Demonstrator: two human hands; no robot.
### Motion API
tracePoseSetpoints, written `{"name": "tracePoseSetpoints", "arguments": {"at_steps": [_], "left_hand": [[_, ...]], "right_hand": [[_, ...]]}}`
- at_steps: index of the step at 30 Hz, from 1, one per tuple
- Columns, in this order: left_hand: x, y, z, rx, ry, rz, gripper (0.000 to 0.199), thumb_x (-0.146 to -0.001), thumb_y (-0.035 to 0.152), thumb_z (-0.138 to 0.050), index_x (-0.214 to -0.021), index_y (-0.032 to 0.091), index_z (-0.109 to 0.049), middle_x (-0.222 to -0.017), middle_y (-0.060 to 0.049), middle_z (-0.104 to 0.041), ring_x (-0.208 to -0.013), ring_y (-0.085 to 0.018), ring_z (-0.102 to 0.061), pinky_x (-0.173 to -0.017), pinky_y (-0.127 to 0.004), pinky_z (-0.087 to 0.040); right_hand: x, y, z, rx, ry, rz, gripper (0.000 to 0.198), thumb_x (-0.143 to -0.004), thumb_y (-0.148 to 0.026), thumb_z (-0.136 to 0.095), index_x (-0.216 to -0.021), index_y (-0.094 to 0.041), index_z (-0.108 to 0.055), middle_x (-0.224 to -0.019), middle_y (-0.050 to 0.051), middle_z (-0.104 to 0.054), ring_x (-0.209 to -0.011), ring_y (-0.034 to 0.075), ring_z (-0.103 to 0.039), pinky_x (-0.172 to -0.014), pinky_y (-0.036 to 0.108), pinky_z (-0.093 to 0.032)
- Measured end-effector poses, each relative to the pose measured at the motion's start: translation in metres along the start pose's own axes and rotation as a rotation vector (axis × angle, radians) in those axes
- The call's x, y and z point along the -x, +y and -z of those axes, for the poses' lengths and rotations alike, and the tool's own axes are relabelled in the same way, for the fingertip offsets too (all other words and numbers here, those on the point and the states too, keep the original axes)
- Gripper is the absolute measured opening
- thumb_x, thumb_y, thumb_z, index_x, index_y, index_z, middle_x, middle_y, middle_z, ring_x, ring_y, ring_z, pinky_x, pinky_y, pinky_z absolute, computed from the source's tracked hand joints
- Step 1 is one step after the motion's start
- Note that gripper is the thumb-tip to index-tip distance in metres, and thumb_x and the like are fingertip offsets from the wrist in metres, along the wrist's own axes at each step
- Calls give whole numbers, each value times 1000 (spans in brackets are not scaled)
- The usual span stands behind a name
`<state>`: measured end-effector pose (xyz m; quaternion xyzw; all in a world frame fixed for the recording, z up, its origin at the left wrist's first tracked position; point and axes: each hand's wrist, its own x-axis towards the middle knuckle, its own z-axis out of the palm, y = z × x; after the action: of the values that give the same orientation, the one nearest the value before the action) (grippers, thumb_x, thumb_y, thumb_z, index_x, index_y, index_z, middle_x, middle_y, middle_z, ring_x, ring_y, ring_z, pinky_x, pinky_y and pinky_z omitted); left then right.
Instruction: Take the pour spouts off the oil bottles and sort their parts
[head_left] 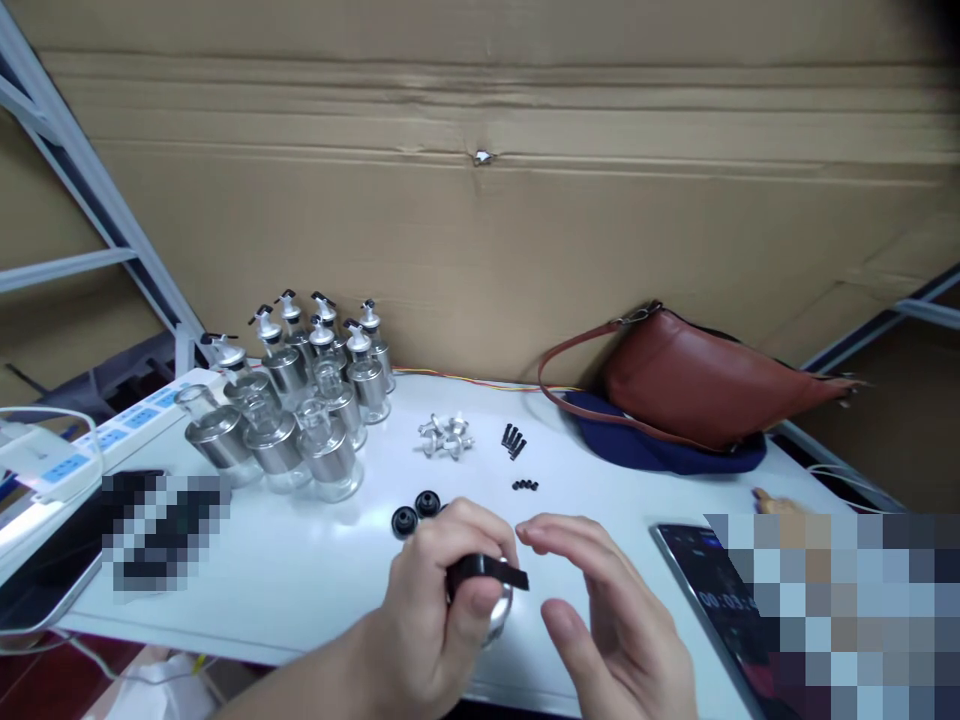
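My left hand (450, 590) is closed around a pour spout. Its black flap (499, 570) sticks out past my thumb, and a shiny round part shows below; the rest is hidden in the palm. Beside it, my right hand (615, 620) is open, thumb and fingers apart, with nothing in it. Just beyond my left hand lie black round stoppers (405, 521). Farther back are a cluster of silver spout pieces (445, 437), several black strips (514, 440) and a row of small black pieces (526, 485).
Glass-and-steel bottles (330, 455) stand at the left, several topped with spouts. A brown bag (690, 380) rests on dark blue cloth (675, 455) at the back right. A tablet-like screen (705, 590) lies at right, near another person's hand (780, 502). A power strip (142, 415) runs along the left edge.
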<state>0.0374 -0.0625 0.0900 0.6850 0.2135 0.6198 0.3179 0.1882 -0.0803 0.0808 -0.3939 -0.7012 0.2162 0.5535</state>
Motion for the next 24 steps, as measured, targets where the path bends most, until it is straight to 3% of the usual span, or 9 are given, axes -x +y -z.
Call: {"name": "tracePoseSetpoints", "arguments": {"at_steps": [4,9,12,16,20,24], "left_hand": [[8,-19,-11,73,36,99,14,-96,35,-38,-106,31,-48,-89,-4,-56,-78,-15,-55,-62,-27,-48],[12,-24,-10,266,-48,169,21,-94,43,-42,-110,30,-47,-100,-5,-48,-86,-16,-55,-69,-27,-49],[18,-24,0,347,-138,322,34,-89,49,-50,-117,32,-45,-112,-6,-44,-98,-18,-53,-84,-31,-47],[23,-21,16,276,-322,525,40,-88,47,-53,-125,33,-45,-120,-6,-51,-111,-23,-50,-95,-34,-41],[21,-18,19,200,-371,526,41,-89,51,-49,-123,29,-52,-116,-6,-58,-107,-24,-53,-94,-33,-40],[21,-21,9,173,-304,470,45,-87,57,-46,-114,24,-59,-101,-7,-60,-91,-22,-57,-82,-32,-44]], "right_hand": [[8,6,-4,-19,-13,-8,26,-92,-39,-49,-115,-29,-57,-105,9,-59,-99,25,-58,-81,37,-51],[9,13,-4,-15,-25,-12,28,-90,-37,-54,-117,-29,-54,-108,8,-58,-103,23,-57,-85,34,-51],[10,14,-5,-4,-42,-18,32,-89,-38,-56,-120,-31,-53,-112,8,-56,-105,22,-57,-86,32,-52],[8,13,-6,59,-91,-31,34,-90,-41,-53,-123,-33,-53,-124,8,-53,-116,24,-51,-92,36,-50],[6,11,-6,31,-195,28,37,-96,-39,-41,-132,-33,-45,-135,6,-50,-129,24,-42,-104,42,-41],[6,11,-9,-38,-220,25,36,-96,-38,-40,-130,-30,-46,-132,7,-54,-131,25,-41,-104,43,-42]]}}
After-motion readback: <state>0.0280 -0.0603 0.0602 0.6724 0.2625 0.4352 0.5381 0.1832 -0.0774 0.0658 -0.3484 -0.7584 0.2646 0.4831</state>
